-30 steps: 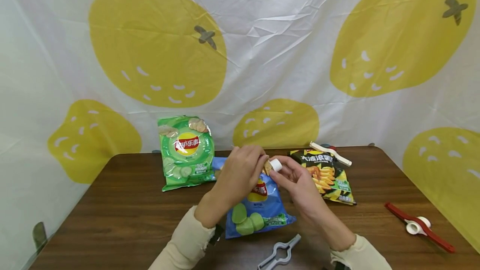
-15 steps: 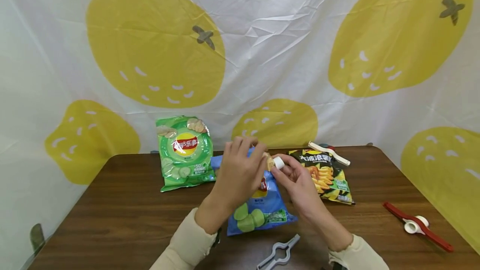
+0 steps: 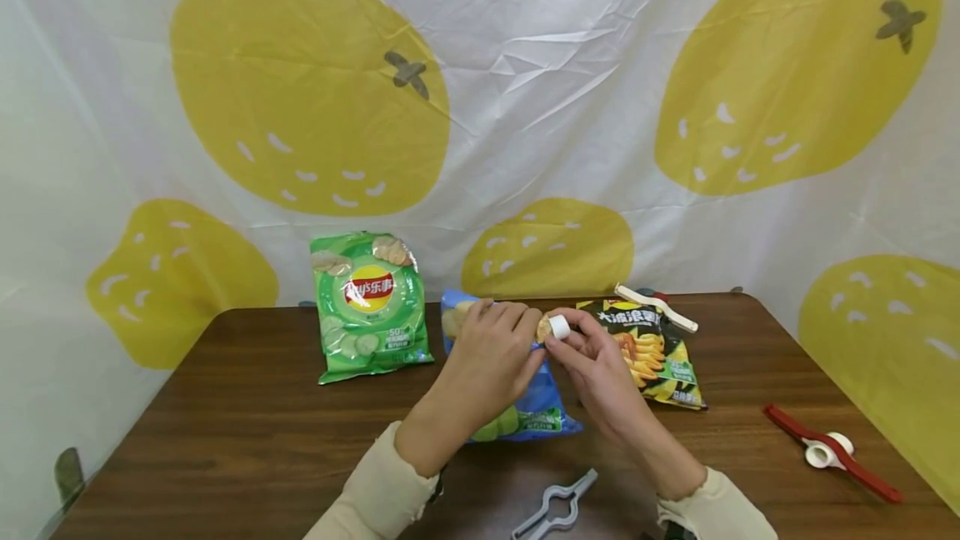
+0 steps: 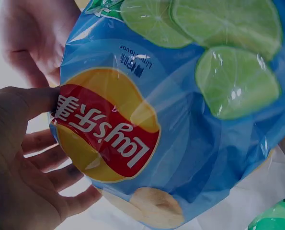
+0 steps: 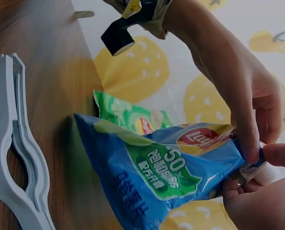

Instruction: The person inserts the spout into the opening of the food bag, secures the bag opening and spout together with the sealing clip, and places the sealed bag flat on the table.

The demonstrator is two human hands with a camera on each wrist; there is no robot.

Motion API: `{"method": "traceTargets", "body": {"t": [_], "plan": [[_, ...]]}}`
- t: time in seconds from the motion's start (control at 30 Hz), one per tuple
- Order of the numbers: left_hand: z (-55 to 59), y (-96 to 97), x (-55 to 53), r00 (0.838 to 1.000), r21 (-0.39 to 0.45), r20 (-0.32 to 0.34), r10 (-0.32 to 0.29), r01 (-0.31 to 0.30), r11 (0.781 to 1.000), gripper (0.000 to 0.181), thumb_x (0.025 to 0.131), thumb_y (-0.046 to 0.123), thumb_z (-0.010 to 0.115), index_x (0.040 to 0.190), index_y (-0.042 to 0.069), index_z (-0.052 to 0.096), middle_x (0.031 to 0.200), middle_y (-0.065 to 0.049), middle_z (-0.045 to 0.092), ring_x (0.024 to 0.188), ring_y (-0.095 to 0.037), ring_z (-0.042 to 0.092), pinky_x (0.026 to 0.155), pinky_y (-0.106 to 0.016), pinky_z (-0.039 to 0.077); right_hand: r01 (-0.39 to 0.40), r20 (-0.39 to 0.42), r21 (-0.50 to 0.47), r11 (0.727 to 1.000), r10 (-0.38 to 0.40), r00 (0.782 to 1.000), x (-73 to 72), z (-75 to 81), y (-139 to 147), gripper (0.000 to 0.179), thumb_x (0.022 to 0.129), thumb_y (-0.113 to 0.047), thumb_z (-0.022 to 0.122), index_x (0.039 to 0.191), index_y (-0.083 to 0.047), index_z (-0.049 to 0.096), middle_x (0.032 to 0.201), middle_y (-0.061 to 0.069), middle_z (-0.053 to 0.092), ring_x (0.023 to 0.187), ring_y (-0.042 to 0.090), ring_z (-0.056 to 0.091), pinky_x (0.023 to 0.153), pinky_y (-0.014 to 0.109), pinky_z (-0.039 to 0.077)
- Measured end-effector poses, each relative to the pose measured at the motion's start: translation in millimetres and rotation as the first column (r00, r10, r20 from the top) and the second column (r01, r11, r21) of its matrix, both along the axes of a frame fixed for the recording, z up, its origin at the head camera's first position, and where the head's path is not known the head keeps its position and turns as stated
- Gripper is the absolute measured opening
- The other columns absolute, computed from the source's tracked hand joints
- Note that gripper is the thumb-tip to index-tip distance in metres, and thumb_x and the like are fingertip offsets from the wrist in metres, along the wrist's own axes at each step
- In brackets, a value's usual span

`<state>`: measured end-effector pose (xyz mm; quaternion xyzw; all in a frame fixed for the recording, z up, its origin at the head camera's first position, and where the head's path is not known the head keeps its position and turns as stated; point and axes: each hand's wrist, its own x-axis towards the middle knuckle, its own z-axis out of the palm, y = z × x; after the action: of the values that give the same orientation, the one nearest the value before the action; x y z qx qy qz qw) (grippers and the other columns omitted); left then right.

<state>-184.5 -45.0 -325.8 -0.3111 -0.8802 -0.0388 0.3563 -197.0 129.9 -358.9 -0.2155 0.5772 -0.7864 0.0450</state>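
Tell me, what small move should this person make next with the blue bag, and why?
Probably the left hand should gather the edge of the blue bag snugly round the white piece while the right hand steadies it. Both hands' fingers meet at that edge, the white piece shows there, and the grey clip lies on the table, not yet clamping anything.

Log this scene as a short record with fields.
Left grip: holds the blue chip bag by one edge
Right grip: pinches the same bag's edge; small white piece beside it, identity unclear
Green chip bag: left of the blue one
Black chip bag: right; white clip at its upper edge
Gray clip: on the table, near side
Red clip: on the table, far right
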Motion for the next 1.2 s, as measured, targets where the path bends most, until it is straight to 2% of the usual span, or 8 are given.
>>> {"method": "traceTargets", "body": {"t": [0.2, 0.37, 0.53, 0.8, 0.9, 1.0, 1.1, 1.2], "plan": [[-6.8, 3.4, -4.1, 0.998, -0.033, -0.061, 0.018, -0.021, 0.999, 0.032, 0.087, 0.033, 0.076, 0.106, 0.009, 0.067, 0.096, -0.001, 0.069, 0.089, -0.017, 0.068, 0.084, -0.039, 0.05, 0.031, 0.028, 0.035, 0.999, -0.032, 0.999, -1.5, -2.3, 1, 0.022, 0.106, -0.015, 0.047, 0.124, -0.001, 0.048, 0.106, -0.002, 0.063, 0.095, 0.007, 0.062, 0.087, 0.024, 0.052], [-10.7, 3.8, -7.1, 0.999, 0.002, -0.033, -0.015, 0.016, 1.0, 0.031, 0.088, 0.027, 0.074, 0.109, 0.006, 0.067, 0.098, -0.002, 0.071, 0.092, -0.019, 0.068, 0.083, -0.039, 0.05, 0.102, -0.038, 0.197, 0.975, -0.096, 0.995, -3.3, -1.7, 1, 0.032, 0.107, -0.019, 0.045, 0.128, 0.005, 0.046, 0.111, 0.003, 0.063, 0.101, 0.007, 0.064, 0.091, 0.029, 0.052], [-14.1, 2.9, -10.6, 0.996, 0.086, 0.023, -0.081, 0.079, 0.993, 0.032, 0.086, 0.017, 0.072, 0.113, 0.003, 0.064, 0.1, -0.004, 0.072, 0.095, -0.02, 0.067, 0.081, -0.039, 0.049, 0.147, -0.137, 0.361, 0.921, -0.103, 0.985, -5.7, 0.5, 7, 0.033, 0.107, -0.022, 0.048, 0.128, 0.003, 0.051, 0.109, 0.016, 0.068, 0.098, 0.014, 0.068, 0.091, 0.036, 0.054], [-12.4, -3.1, -15.2, 0.983, 0.185, 0.089, -0.159, 0.14, 0.973, 0.032, 0.087, 0.016, 0.073, 0.117, 0.005, 0.064, 0.098, -0.004, 0.071, 0.093, -0.018, 0.067, 0.078, -0.039, 0.048, 0.233, -0.235, 0.466, 0.853, -0.135, 0.963, -6.8, 10.1, 17, 0.035, 0.104, -0.026, 0.055, 0.131, -0.005, 0.056, 0.114, 0.015, 0.068, 0.097, 0.02, 0.067, 0.084, 0.029, 0.055], [-13.2, -9.1, -15.4, 0.976, 0.206, 0.128, -0.175, 0.146, 0.968, 0.037, 0.089, 0.018, 0.074, 0.122, 0.007, 0.063, 0.098, -0.003, 0.071, 0.09, -0.018, 0.067, 0.077, -0.039, 0.049, 0.339, -0.308, 0.498, 0.798, -0.202, 0.93, -0.7, 10.4, 21, 0.033, 0.103, -0.027, 0.057, 0.129, -0.007, 0.055, 0.113, 0.011, 0.066, 0.098, 0.018, 0.065, 0.084, 0.03, 0.054], [-15.7, -16.3, -14.6, 0.966, 0.217, 0.157, -0.203, 0.167, 0.962, 0.041, 0.091, 0.019, 0.073, 0.129, 0.012, 0.06, 0.092, 0.002, 0.069, 0.083, -0.014, 0.064, 0.074, -0.038, 0.048, 0.431, -0.405, 0.542, 0.722, -0.226, 0.886, 10.4, 5.7, 28, 0.023, 0.102, -0.026, 0.059, 0.119, -0.011, 0.057, 0.103, 0.003, 0.063, 0.094, 0.013, 0.061, 0.08, 0.029, 0.052], [-18.7, -23.9, -13.2, 0.957, 0.226, 0.165, -0.24, 0.2, 0.953, 0.04, 0.093, 0.018, 0.071, 0.132, 0.016, 0.06, 0.089, 0.004, 0.066, 0.08, -0.011, 0.061, 0.071, -0.036, 0.045, 0.414, -0.498, 0.583, 0.698, -0.095, 0.862, 23.1, -4.9, 37, 0.008, 0.099, -0.016, 0.063, 0.106, -0.015, 0.061, 0.095, -0.004, 0.063, 0.088, 0.01, 0.06, 0.075, 0.028, 0.053], [-21.3, -31.2, -11.6, 0.949, 0.241, 0.169, -0.266, 0.222, 0.945, 0.036, 0.094, 0.018, 0.07, 0.13, 0.017, 0.062, 0.096, 0.004, 0.067, 0.086, -0.011, 0.061, 0.071, -0.035, 0.043, 0.328, -0.564, 0.656, 0.68, 0.153, 0.811, 35.4, -19.4, 46, 0.016, 0.094, -0.005, 0.067, 0.103, -0.018, 0.063, 0.096, -0.008, 0.064, 0.089, 0.008, 0.061, 0.075, 0.029, 0.054]]}}
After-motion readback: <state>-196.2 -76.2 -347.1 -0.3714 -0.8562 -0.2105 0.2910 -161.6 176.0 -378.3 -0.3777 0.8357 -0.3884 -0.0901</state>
